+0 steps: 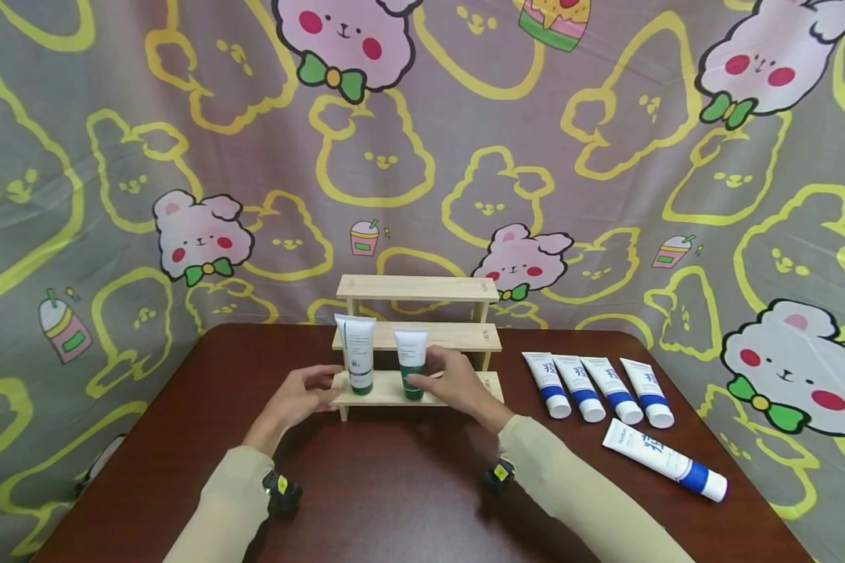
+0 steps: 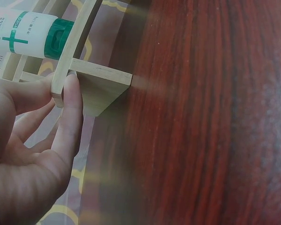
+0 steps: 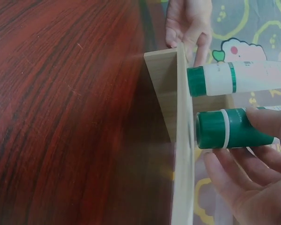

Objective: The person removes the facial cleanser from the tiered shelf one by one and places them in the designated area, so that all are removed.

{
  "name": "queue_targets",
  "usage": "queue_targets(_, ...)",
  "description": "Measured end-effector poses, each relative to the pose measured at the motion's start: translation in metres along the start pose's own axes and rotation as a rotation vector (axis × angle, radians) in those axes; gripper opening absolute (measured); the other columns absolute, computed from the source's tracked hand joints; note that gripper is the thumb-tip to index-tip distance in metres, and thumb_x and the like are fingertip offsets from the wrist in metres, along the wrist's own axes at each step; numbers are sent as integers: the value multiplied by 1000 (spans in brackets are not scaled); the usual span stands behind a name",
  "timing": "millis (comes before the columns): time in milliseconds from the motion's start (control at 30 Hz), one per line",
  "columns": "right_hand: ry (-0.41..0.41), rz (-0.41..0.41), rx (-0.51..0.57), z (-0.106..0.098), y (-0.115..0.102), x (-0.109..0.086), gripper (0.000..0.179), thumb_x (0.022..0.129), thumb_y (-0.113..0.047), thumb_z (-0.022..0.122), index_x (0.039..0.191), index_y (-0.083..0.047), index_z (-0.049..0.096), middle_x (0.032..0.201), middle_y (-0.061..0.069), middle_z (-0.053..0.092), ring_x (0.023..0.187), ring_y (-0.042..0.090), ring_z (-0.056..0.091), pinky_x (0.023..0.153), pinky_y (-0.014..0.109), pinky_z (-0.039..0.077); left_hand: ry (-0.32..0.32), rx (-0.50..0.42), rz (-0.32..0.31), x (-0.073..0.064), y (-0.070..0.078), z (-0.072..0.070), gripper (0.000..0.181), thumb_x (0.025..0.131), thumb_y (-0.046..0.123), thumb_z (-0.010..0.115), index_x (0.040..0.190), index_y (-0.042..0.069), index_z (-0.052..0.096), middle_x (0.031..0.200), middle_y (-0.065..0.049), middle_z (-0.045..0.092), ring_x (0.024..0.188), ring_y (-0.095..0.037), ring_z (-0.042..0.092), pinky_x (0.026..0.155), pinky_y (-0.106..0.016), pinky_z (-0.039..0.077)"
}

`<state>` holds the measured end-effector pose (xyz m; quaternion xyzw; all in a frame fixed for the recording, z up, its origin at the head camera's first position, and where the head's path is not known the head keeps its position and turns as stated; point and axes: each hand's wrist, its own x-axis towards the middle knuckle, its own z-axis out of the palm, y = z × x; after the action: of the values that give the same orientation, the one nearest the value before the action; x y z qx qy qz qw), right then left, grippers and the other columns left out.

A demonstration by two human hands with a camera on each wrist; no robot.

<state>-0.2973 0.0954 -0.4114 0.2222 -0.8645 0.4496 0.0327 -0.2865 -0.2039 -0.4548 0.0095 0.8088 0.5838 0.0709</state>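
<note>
A three-step wooden shelf (image 1: pixel 418 288) stands at the back of the table. On its lowest board, a white squeeze tube (image 1: pixel 358 352) with a green cap stands upright toward the left end. My left hand (image 1: pixel 303 399) pinches that board's left end, thumb and finger on either side of the wood (image 2: pixel 61 86). Just right of the white tube, my right hand (image 1: pixel 461 383) grips a smaller white-and-green squeeze tube (image 1: pixel 411 356), cap down. Its green cap (image 3: pixel 210 130) is at the lowest board; whether it touches the wood I cannot tell.
Several white tubes with blue bands (image 1: pixel 581 391) lie side by side on the dark wooden table (image 1: pixel 394 500), right of the shelf. Another such tube (image 1: pixel 665 460) lies aslant nearer the front. A patterned curtain (image 1: pixel 422 156) hangs behind the table.
</note>
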Motion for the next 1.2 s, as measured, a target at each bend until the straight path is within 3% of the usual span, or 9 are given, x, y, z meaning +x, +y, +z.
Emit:
queue_targets(333, -107, -70, -42, -24, -4, -12, 36, 85, -18, 85, 115, -3, 70, 101, 10, 76, 87, 15, 72, 77, 26, 60, 5, 0, -2, -1, 0, 1, 47, 95, 0, 68, 142, 1, 59, 122, -23, 60, 92, -19, 69, 81, -34, 67)
queue_targets(600, -204, -27, -70, -51, -5, -27, 33, 86, -22, 85, 113, -9, 70, 104, 6, 75, 92, 17, 71, 75, 27, 62, 14, 25, -22, -2, 2, 2, 48, 96, 4, 70, 143, 4, 59, 127, -23, 60, 94, -19, 69, 81, -33, 66)
queue_targets(867, -226, 25, -102, -71, 5, -36, 32, 86, -24, 85, 112, -11, 71, 103, 4, 75, 92, 16, 71, 76, 30, 62, 12, 22, -20, -2, 2, 2, 49, 95, 3, 71, 142, 3, 59, 126, -23, 61, 94, -20, 70, 81, -35, 67)
queue_targets(1200, -245, 16, -129, -91, 17, -48, 31, 86, -23, 84, 111, -9, 70, 105, 6, 76, 91, 17, 72, 82, 35, 63, 12, 11, -23, -1, 2, 2, 49, 95, 1, 70, 142, 2, 59, 123, -22, 60, 92, -19, 69, 81, -34, 66)
